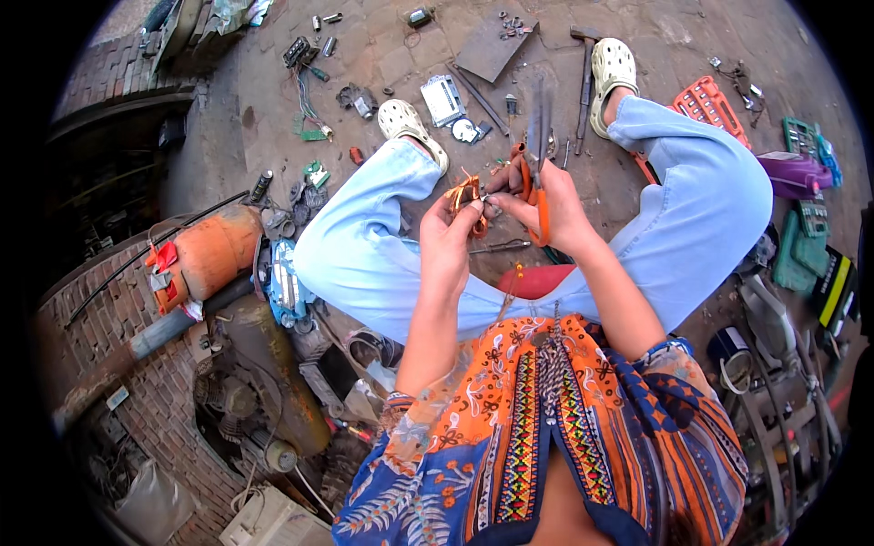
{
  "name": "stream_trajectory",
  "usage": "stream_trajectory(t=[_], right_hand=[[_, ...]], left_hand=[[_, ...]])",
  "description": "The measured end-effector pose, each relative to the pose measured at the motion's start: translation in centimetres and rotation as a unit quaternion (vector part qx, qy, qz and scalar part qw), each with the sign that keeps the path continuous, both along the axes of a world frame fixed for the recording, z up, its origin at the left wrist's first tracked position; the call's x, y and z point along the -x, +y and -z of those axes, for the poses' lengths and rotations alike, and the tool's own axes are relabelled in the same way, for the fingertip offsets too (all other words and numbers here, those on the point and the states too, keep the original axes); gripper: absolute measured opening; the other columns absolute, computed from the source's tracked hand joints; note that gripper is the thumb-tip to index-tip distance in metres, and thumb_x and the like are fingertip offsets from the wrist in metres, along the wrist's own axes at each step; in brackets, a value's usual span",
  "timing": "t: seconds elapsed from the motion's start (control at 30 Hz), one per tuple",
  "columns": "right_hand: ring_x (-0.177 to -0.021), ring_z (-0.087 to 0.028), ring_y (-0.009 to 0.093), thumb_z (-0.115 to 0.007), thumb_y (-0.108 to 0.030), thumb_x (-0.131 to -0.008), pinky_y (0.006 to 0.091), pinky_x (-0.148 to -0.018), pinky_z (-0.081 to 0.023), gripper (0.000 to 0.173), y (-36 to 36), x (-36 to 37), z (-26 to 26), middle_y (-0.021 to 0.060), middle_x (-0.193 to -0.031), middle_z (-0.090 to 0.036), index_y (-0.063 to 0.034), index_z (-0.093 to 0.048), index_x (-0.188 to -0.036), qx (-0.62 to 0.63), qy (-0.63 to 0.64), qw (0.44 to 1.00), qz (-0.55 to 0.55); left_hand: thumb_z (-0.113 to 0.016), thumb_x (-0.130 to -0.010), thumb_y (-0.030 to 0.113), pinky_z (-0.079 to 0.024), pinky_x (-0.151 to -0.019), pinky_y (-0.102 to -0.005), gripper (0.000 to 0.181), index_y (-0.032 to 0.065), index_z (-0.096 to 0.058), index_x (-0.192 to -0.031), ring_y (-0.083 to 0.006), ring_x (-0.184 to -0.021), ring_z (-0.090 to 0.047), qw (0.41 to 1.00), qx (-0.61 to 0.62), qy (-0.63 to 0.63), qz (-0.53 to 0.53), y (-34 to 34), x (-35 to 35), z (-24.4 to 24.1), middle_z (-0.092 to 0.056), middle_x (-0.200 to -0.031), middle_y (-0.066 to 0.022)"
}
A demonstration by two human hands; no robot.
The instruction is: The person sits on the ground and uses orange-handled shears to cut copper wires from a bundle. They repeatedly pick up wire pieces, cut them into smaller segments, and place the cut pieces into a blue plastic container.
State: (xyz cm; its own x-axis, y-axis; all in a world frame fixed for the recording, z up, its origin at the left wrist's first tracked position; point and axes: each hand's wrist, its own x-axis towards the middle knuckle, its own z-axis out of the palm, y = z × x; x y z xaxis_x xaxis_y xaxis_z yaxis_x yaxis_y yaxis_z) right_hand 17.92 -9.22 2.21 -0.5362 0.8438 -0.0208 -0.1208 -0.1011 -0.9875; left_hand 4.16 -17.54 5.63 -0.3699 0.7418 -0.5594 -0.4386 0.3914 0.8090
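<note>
My left hand (447,228) grips a small bundle of copper wire windings (466,193) between thumb and fingers. Orange-handled scissors (541,130) are held in my right hand (561,205), blades pointing away from me. The thumb and fingers of that hand also pinch at a small piece beside the copper, close to my left thumb; what the piece is stays unclear. A screwdriver (502,246) lies on the ground just below the hands. Between my feet are a light metal-cased part (444,99) and a dark metal bar (480,101).
A hammer (584,89) lies by my right foot, near a flat metal plate (495,48) with small parts on it. Orange (710,109) and green tool cases (799,136) are at right. An orange gas cylinder (217,249) and an air compressor (273,368) stand at left.
</note>
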Motion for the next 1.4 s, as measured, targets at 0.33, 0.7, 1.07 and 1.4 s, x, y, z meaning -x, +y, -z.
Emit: stream_trajectory(t=[0.33,0.7,1.07,1.4], right_hand=[[-0.066,-0.06,0.014,-0.07,-0.001,-0.076,0.0253,-0.056,-0.046,0.03,-0.4,0.4,0.7,0.0058,-0.075,-0.056,-0.0053,-0.042,-0.082,0.304,0.163,0.938,0.029],[-0.062,-0.059,0.018,-0.065,0.001,-0.08,0.0331,-0.053,-0.052,0.03,-1.4,0.6,1.0,0.0074,-0.069,-0.054,-0.0075,-0.037,-0.084,0.358,0.224,0.906,0.024],[-0.065,-0.053,0.01,-0.063,-0.011,-0.086,0.023,-0.06,-0.044,0.011,-1.8,0.2,5.6,0.0017,-0.075,-0.055,-0.0041,-0.056,-0.089,0.437,0.182,0.878,-0.068],[-0.061,-0.056,0.012,-0.069,-0.008,-0.08,0.0255,-0.053,-0.044,0.016,-1.5,1.7,4.5,0.0041,-0.069,-0.059,-0.0049,-0.053,-0.083,0.382,0.154,0.911,0.017]], left_hand=[[-0.055,-0.086,0.001,-0.046,-0.069,-0.0275,0.026,-0.0011,-0.052,-0.111,-0.0147,-0.077,-0.059,0.993,-0.074,0.075,0.043,0.8,-0.8,-0.7,-0.063,-0.092,-0.0086],[-0.05,-0.087,0.004,-0.046,-0.065,-0.0281,0.021,-0.0032,-0.053,-0.107,-0.0171,-0.075,-0.059,0.984,0.011,-0.17,0.046,0.4,0.8,1.0,-0.062,-0.086,-0.0101],[-0.057,-0.085,0.004,-0.047,-0.065,-0.0275,0.027,0.0005,-0.052,-0.112,-0.0152,-0.075,-0.061,0.989,0.041,0.017,0.144,0.4,1.3,2.5,-0.064,-0.087,-0.0073],[-0.059,-0.084,0.004,-0.044,-0.065,-0.0236,0.025,0.0022,-0.053,-0.109,-0.0117,-0.079,-0.059,0.998,0.017,-0.014,0.056,0.8,1.2,3.1,-0.061,-0.091,-0.0046]])
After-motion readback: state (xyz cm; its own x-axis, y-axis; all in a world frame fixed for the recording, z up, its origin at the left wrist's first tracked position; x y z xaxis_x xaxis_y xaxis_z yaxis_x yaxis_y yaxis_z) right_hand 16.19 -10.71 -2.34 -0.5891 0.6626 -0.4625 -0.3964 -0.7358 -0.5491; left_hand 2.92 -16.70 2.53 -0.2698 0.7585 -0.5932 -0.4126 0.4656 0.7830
